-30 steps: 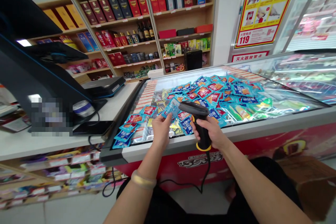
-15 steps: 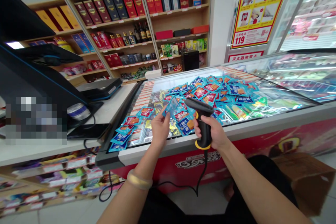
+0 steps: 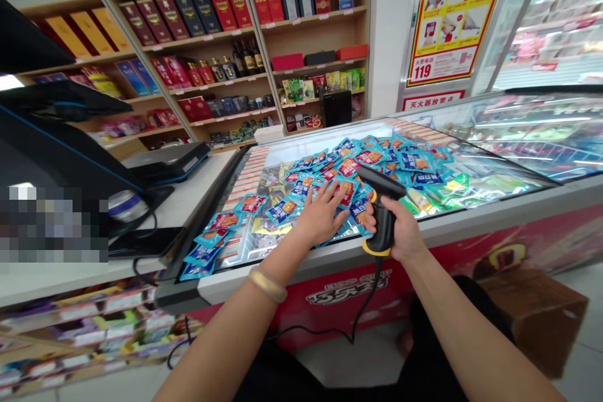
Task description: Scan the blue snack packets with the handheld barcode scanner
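My left hand (image 3: 322, 215) is spread palm down over the near side of a heap of small blue snack packets (image 3: 349, 167), its fingers apart. Some packets show red labels, others dark blue ones. My right hand (image 3: 400, 226) grips a black and yellow barcode scanner (image 3: 384, 217) by its handle, with the scanner's head tilted over the packets. A black cable runs down from the handle. Apart from the heap, several packets (image 3: 207, 245) lie in a small overlapping row at the left end of the freezer's glass top (image 3: 240, 249).
The glass-topped chest freezer (image 3: 447, 229) stretches to the right, with a cardboard box (image 3: 541, 320) on the floor beside it. At left, a counter (image 3: 207, 179) bears a dark checkout terminal (image 3: 61, 157) and a can (image 3: 126, 205). Shelves of boxed goods (image 3: 188, 12) stand behind.
My left hand has let go of the blue packet it held and moved right, opening over the heap. My right hand has shifted slightly right with the scanner. The view has turned a little.
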{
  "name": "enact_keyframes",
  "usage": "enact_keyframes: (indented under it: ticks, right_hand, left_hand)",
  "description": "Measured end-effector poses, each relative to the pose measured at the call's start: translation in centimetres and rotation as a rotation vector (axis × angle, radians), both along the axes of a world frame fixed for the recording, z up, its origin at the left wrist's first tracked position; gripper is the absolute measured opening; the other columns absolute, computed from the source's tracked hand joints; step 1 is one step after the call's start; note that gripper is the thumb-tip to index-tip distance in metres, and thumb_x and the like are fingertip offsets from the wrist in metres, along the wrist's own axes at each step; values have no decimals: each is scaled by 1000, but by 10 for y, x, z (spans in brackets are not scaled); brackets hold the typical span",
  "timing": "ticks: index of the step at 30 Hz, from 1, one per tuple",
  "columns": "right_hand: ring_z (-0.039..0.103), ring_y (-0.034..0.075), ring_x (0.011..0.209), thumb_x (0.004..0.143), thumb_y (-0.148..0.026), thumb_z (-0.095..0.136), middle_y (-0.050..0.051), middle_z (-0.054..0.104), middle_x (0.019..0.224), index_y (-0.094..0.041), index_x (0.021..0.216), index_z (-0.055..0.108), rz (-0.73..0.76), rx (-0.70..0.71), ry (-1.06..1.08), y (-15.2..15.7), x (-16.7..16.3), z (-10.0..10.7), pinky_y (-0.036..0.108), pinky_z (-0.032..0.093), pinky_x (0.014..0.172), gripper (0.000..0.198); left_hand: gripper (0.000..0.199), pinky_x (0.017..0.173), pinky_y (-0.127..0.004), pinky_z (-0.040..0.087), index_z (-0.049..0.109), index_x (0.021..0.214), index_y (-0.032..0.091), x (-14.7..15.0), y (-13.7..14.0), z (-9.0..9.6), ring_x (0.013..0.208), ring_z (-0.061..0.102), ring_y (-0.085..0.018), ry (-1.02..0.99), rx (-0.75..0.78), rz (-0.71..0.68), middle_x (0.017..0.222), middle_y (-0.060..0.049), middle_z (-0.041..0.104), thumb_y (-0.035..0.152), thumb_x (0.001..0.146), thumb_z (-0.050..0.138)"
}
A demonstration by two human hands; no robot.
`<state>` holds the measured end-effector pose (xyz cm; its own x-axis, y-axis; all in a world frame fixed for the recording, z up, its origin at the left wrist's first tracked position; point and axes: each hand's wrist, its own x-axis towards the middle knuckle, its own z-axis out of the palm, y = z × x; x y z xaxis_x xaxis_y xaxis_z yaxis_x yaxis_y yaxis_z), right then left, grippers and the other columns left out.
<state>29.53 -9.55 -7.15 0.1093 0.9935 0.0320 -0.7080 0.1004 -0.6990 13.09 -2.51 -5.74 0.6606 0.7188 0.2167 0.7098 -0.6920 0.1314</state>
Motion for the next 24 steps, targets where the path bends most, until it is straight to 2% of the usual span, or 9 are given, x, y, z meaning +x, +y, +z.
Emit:
enact_keyframes:
  ticks: [3,6,8,10,12,14,17,21,24]
  right_hand:
    - [46,10,51,70,-36,72,-1,55,67,-19,87,62,19,3,-5,0,0,-1,22,38,42,26]
    - [46,11,51,72,-36,70,-1,55,67,-19,88,62,16,9,-27,0,-4,-1,22,39,42,25]
    - [47,10,50,72,-36,70,-1,56,67,-19,87,61,13,11,-43,1,-10,-1,22,39,41,24]
    - [47,10,49,71,-35,70,-1,57,67,-19,84,60,38,9,-52,3,-21,1,21,40,41,23]
    - [48,9,49,72,-35,70,0,57,67,-18,83,59,90,17,-58,7,-36,3,21,40,41,23]
    - [49,10,49,72,-35,70,-1,58,66,-18,85,60,147,33,-62,10,-50,5,21,41,41,24]
    - [49,10,49,71,-35,71,0,58,66,-18,85,61,214,31,-81,12,-66,7,21,41,40,25]
    - [49,10,48,69,-37,72,0,58,65,-16,86,63,273,2,-131,10,-72,6,20,41,40,29]
    - [50,10,48,67,-38,74,0,58,65,-16,85,63,266,-12,-149,7,-71,6,20,41,40,30]
  left_hand:
    - [61,120,-57,17,30,153,23,-13,4,1,151,18,-31,-106,23,34,162,-14,24,39,96,45]
    - [63,116,-54,28,34,150,19,-39,15,3,147,30,-32,-202,114,141,158,-19,33,35,92,51]
    - [64,114,-51,34,37,148,15,-64,24,6,143,37,-33,-202,162,296,154,-22,38,30,88,55]
    - [65,112,-51,35,40,147,13,-90,32,8,140,41,-35,-157,170,513,151,-24,41,29,86,56]
    - [66,112,-56,33,41,145,14,-112,36,7,139,41,-39,-93,143,719,150,-26,42,35,84,58]
    - [63,111,-63,29,46,141,14,-127,37,4,136,44,-41,-26,87,833,145,-27,48,43,85,56]
    - [49,110,-66,24,57,127,14,-134,34,-4,124,57,-38,59,74,837,131,-24,61,45,90,46]
    - [42,113,-57,24,64,114,10,-129,29,-8,105,67,-32,125,203,770,109,-21,72,35,94,38]
    - [43,107,-50,33,66,112,8,-127,29,-6,103,67,-31,-17,248,776,103,-22,73,26,95,31]
